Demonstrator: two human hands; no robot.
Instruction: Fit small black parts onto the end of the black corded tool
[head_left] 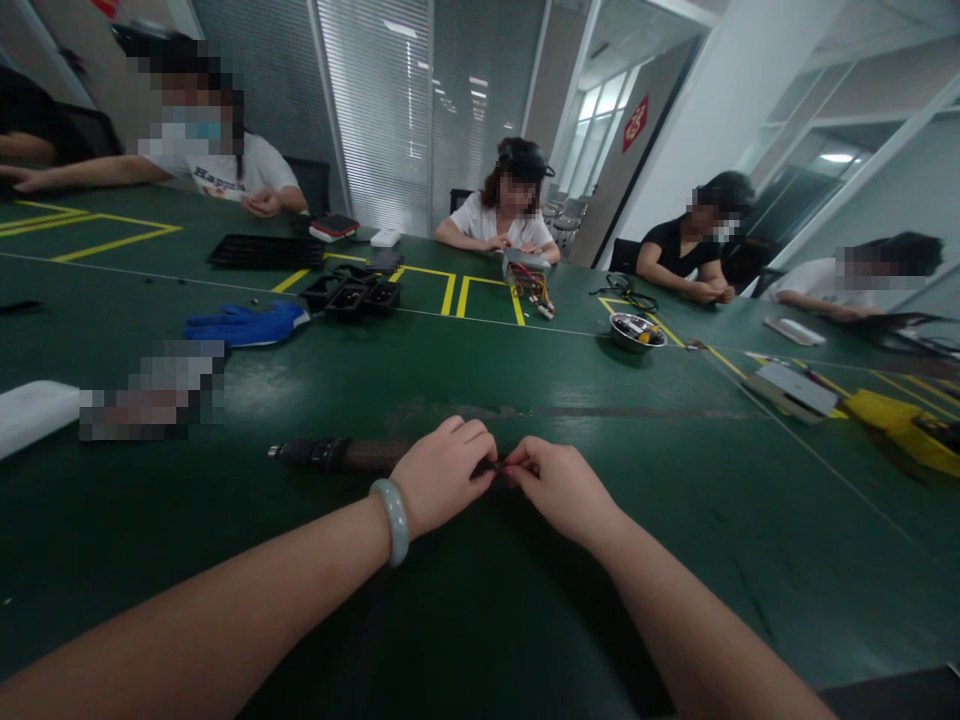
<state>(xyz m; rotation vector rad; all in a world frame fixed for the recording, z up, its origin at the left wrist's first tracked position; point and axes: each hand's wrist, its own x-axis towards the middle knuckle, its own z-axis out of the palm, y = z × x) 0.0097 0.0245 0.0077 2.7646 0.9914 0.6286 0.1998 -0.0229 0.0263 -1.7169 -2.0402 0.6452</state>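
Small dark piece (499, 467), caught right where two hands met, low over the green table (750, 480)! Thumb and forefinger of the left hand (442, 475) were together, clamped on one side of it; the right hand (566, 490) answered from the other, its fingertips just as tightly pinched. Why fingertips and not fists? Most likely because so little could be gripped, and a pinch from both sides kept it from twisting. What exactly it was, the fingers hid, and whether it joined anything behind them could not be told.

And look at the forearms, angled in from both sides, probably to bring the pinch square in front of the wearer! A pale bracelet (395, 525) sat on the left wrist. Just behind that hand lay a screwdriver (352, 455), on its side, nose to the left, its other end out of sight; lying so, it pointed away from the busy fingertips. Farther off, a metal bowl (634, 347) held a jumble of small things, presumably to stop them scattering, while a blue glove (247, 325) lay flat and unworn, bare skin surely giving finer feel.
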